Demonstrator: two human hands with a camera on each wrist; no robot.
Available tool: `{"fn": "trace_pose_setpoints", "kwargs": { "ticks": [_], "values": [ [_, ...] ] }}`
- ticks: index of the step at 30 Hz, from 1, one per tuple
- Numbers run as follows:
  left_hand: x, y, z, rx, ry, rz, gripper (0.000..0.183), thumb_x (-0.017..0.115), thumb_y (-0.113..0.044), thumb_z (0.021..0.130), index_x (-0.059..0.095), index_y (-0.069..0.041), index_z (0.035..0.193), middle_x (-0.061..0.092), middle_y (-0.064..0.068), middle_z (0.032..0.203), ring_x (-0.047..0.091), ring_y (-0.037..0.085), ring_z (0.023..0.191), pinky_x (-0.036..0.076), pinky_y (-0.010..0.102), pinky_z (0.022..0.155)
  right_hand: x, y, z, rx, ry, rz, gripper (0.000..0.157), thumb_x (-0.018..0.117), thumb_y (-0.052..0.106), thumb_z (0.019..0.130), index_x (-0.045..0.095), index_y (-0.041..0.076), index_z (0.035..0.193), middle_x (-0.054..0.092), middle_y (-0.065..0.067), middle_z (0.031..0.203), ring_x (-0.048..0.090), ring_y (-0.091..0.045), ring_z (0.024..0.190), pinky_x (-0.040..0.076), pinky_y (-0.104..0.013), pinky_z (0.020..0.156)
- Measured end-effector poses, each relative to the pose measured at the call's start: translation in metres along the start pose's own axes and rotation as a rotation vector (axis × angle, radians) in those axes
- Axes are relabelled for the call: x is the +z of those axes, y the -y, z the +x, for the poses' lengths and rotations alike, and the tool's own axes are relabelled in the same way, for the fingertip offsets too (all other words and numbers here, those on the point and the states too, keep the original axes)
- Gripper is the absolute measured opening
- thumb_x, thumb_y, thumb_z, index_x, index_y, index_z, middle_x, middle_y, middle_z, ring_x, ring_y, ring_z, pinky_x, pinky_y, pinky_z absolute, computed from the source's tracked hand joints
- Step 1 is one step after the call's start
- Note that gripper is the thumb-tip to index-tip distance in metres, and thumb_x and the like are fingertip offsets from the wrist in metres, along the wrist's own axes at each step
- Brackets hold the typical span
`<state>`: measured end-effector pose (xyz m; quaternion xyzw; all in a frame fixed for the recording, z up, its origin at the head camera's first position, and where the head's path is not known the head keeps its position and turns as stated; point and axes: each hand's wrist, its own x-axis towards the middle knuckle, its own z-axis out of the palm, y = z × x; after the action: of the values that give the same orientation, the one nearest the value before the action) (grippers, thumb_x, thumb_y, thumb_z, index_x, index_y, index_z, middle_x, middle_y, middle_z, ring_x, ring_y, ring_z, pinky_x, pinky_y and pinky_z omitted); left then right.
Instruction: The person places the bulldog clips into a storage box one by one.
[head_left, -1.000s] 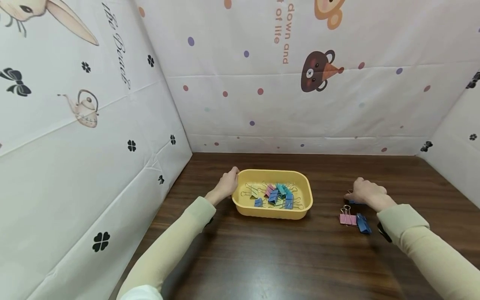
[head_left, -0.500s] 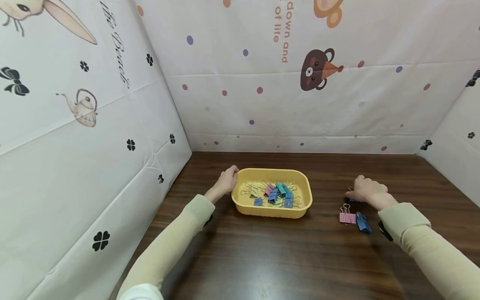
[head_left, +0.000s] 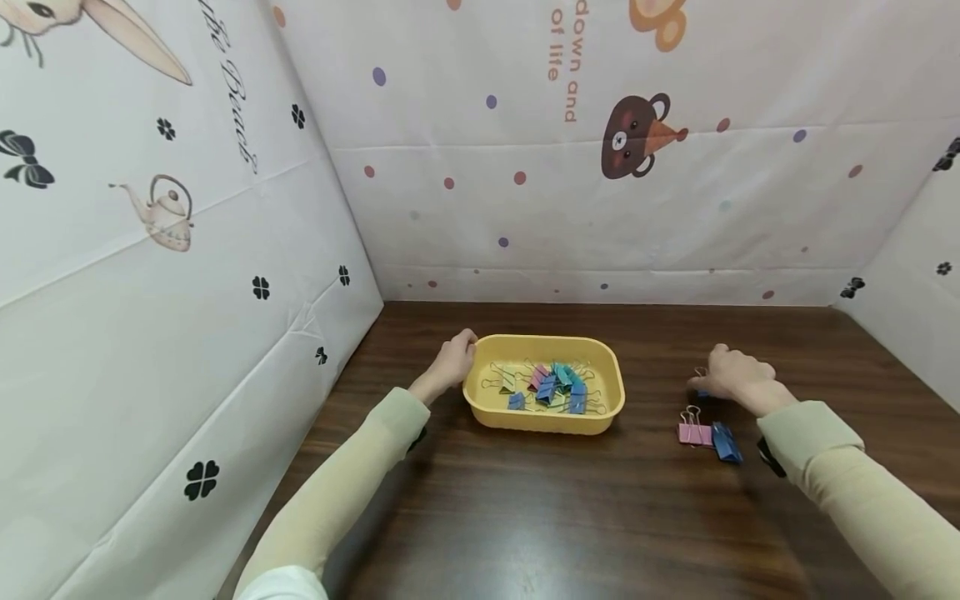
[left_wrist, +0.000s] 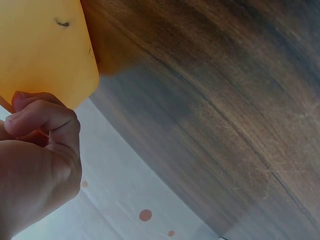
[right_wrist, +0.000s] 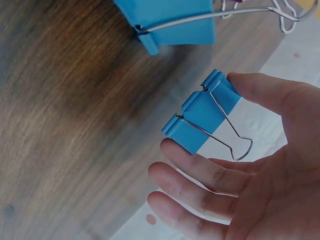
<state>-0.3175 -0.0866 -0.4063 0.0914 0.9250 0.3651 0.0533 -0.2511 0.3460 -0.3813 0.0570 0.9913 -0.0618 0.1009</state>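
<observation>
My left hand (head_left: 452,361) grips the left rim of a yellow plastic basin (head_left: 543,423); its curled fingers show at the wall in the left wrist view. Several binder clips lie inside, among them a pink clip (head_left: 537,379) and a blue clip (head_left: 577,398). On the right of the table, my right hand (head_left: 738,379) pinches a blue binder clip (right_wrist: 202,117) between thumb and fingertips, its wire handles pointing toward the palm. Nearer me lie a pink binder clip (head_left: 694,434) and another blue binder clip (head_left: 726,442), side by side.
The dark wood table (head_left: 525,508) carries everything. A white patterned sheet (head_left: 480,208) rises behind it, and similar sheeting (head_left: 187,350) stands along the left. More sheeting (head_left: 930,333) borders the right side.
My right hand has shifted very slightly, staying at the same spot with the blue clip. The left hand keeps its hold on the basin. The head view has tilted a little.
</observation>
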Motion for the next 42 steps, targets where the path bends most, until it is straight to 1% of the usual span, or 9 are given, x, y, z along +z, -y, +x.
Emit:
{"fn": "trace_pose_setpoints", "kwargs": {
  "ticks": [5, 8, 14, 19, 29, 33, 37, 40, 42],
  "values": [
    [0.0, 0.002, 0.002, 0.006, 0.0, 0.003, 0.024, 0.035, -0.015, 0.105, 0.05, -0.005, 0.122, 0.061, 0.019, 0.092, 0.049, 0.015, 0.047, 0.042, 0.022, 0.037, -0.002, 0.0, 0.0, -0.011, -0.002, 0.004, 0.081, 0.062, 0.046, 0.088, 0.033, -0.021, 0.124, 0.05, -0.044, 0.116, 0.056, -0.057, 0.097, 0.047, -0.061, 0.071],
    [0.0, 0.003, 0.003, 0.017, -0.013, 0.008, 0.025, 0.035, -0.015, 0.105, 0.05, -0.005, 0.123, 0.061, 0.019, 0.093, 0.049, 0.015, 0.048, 0.042, 0.022, 0.037, -0.001, -0.001, 0.0, -0.018, -0.003, 0.001, 0.081, 0.063, 0.046, 0.087, 0.035, -0.021, 0.123, 0.051, -0.043, 0.116, 0.056, -0.056, 0.097, 0.047, -0.059, 0.07],
    [0.0, 0.003, 0.003, 0.03, -0.01, 0.009, 0.025, 0.035, -0.015, 0.105, 0.05, -0.005, 0.123, 0.061, 0.019, 0.096, 0.052, 0.015, 0.049, 0.043, 0.022, 0.036, 0.003, -0.003, 0.001, -0.01, 0.011, -0.002, 0.079, 0.064, 0.046, 0.087, 0.037, -0.019, 0.122, 0.051, -0.043, 0.117, 0.055, -0.057, 0.099, 0.047, -0.06, 0.071],
    [0.0, 0.002, 0.004, 0.04, -0.016, 0.012, 0.025, 0.035, -0.015, 0.105, 0.049, -0.005, 0.123, 0.061, 0.019, 0.095, 0.051, 0.015, 0.049, 0.043, 0.022, 0.036, 0.002, -0.005, 0.002, -0.008, 0.011, -0.003, 0.075, 0.064, 0.045, 0.087, 0.039, -0.018, 0.12, 0.051, -0.042, 0.115, 0.055, -0.057, 0.098, 0.047, -0.059, 0.07],
    [0.001, 0.004, 0.004, 0.024, -0.026, 0.029, 0.024, 0.035, -0.015, 0.105, 0.05, -0.005, 0.122, 0.062, 0.019, 0.096, 0.056, 0.016, 0.056, 0.045, 0.022, 0.038, 0.004, -0.005, 0.002, -0.014, 0.03, 0.005, 0.075, 0.063, 0.043, 0.088, 0.038, -0.018, 0.122, 0.051, -0.042, 0.117, 0.054, -0.057, 0.099, 0.046, -0.059, 0.071],
    [0.001, 0.005, 0.003, 0.024, -0.021, 0.022, 0.024, 0.035, -0.015, 0.105, 0.049, -0.005, 0.122, 0.062, 0.019, 0.096, 0.052, 0.015, 0.051, 0.043, 0.022, 0.037, 0.006, -0.005, 0.002, -0.019, 0.042, 0.002, 0.075, 0.063, 0.044, 0.088, 0.038, -0.018, 0.122, 0.051, -0.041, 0.116, 0.055, -0.056, 0.099, 0.047, -0.059, 0.071],
    [0.002, 0.003, 0.002, 0.026, -0.007, 0.017, 0.024, 0.035, -0.015, 0.106, 0.049, -0.005, 0.122, 0.062, 0.018, 0.09, 0.046, 0.014, 0.044, 0.041, 0.021, 0.036, 0.009, -0.01, 0.003, -0.016, 0.054, 0.006, 0.077, 0.063, 0.046, 0.087, 0.039, -0.017, 0.124, 0.051, -0.04, 0.117, 0.055, -0.055, 0.098, 0.047, -0.059, 0.07],
    [0.002, 0.003, 0.002, 0.028, -0.015, 0.015, 0.024, 0.035, -0.015, 0.106, 0.05, -0.005, 0.122, 0.062, 0.018, 0.088, 0.046, 0.013, 0.043, 0.04, 0.021, 0.036, 0.01, -0.011, 0.004, -0.015, 0.045, 0.015, 0.076, 0.064, 0.047, 0.086, 0.04, -0.016, 0.123, 0.051, -0.04, 0.117, 0.055, -0.056, 0.099, 0.046, -0.059, 0.07],
    [0.001, 0.004, 0.003, 0.016, -0.019, -0.008, 0.025, 0.036, -0.015, 0.105, 0.051, -0.004, 0.122, 0.062, 0.019, 0.088, 0.045, 0.013, 0.042, 0.04, 0.021, 0.035, 0.009, -0.01, 0.003, -0.016, 0.041, 0.015, 0.076, 0.064, 0.047, 0.086, 0.04, -0.016, 0.123, 0.051, -0.04, 0.118, 0.055, -0.056, 0.099, 0.046, -0.059, 0.07]
  ]
}}
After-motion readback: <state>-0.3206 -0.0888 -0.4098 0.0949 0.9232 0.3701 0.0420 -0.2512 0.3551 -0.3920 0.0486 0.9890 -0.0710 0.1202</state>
